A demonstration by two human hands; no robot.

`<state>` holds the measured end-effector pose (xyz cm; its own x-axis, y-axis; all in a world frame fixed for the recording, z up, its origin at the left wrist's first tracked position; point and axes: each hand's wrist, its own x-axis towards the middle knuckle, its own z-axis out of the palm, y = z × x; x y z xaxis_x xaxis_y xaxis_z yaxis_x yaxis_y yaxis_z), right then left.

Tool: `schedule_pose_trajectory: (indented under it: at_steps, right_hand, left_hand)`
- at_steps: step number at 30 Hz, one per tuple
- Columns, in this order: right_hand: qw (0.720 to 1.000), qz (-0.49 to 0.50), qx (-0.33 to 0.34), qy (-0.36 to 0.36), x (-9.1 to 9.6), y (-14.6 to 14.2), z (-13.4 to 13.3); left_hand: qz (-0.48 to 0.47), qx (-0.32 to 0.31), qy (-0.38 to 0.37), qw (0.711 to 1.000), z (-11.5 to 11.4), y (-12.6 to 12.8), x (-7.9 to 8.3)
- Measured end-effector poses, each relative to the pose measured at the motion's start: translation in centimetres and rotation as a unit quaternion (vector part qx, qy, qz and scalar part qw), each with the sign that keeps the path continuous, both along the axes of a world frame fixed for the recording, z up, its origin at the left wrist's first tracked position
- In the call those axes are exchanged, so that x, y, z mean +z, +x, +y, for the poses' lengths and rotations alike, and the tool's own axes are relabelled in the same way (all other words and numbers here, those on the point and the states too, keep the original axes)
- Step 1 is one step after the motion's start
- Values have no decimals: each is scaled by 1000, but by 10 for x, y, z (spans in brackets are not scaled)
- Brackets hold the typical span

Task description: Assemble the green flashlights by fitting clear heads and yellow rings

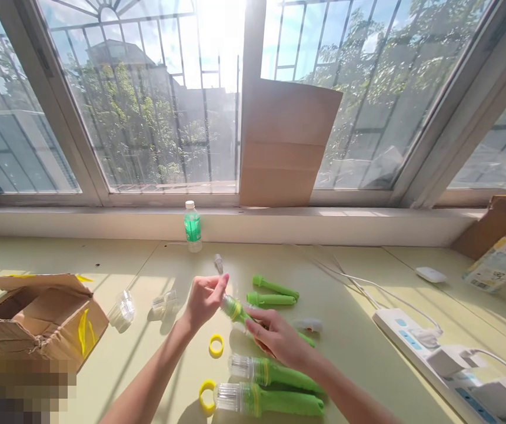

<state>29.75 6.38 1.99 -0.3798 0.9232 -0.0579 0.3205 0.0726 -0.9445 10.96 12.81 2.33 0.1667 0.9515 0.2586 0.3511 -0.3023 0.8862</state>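
A green tube (245,318) with a yellow ring and a clear ribbed cap (229,304) is held at a slant above the table. My right hand (275,335) is closed around its green part. At its clear end, the fingers of my left hand (206,300) are pinched together on the cap; their tips partly hide it. Below my hands lie two larger capped green tubes (288,403). Two yellow rings (216,345) lie left of them. Beyond my right hand are slim green tubes (275,300) without caps.
Loose clear caps (165,302) and a small clear piece (218,263) lie on the table. An open cardboard box (67,330) stands left, a green-labelled bottle (192,227) by the sill. Right are a power strip (412,341) with cables, a white mouse-like object (430,275) and a labelled container (502,262).
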Motion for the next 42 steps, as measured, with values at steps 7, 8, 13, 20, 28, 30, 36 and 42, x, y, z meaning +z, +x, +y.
schedule_pose_trajectory:
  at_steps: [7,8,13,20,28,30,36,42]
  right_hand:
    - [919,-283,-115,250,-27,57,23]
    - [909,-313,-114,248,-30,65,25]
    - [885,-381,-84,256,-37,78,30]
    - [870,-413,-53,266,-34,72,35]
    - [838,-484,-39,249,-26,60,69]
    - [836,-494,-25,237,-28,53,76]
    - [842,-487,-39,229,-25,37,79]
    - [865,-420,-90,260,17,25,65]
  left_hand:
    - [99,-120,-93,983,-4,-16,-3]
    - [125,-129,-103,978,-5,-22,-8]
    - [255,-157,-129,945,-5,-38,-34]
    - [348,-179,-154,907,-1,-35,-44]
    - [320,-157,-115,927,2,-39,-23]
    - [292,-149,-95,940,4,-39,-14]
    - [205,-121,-29,971,13,-34,11]
    - [120,-78,30,989,20,-24,31]
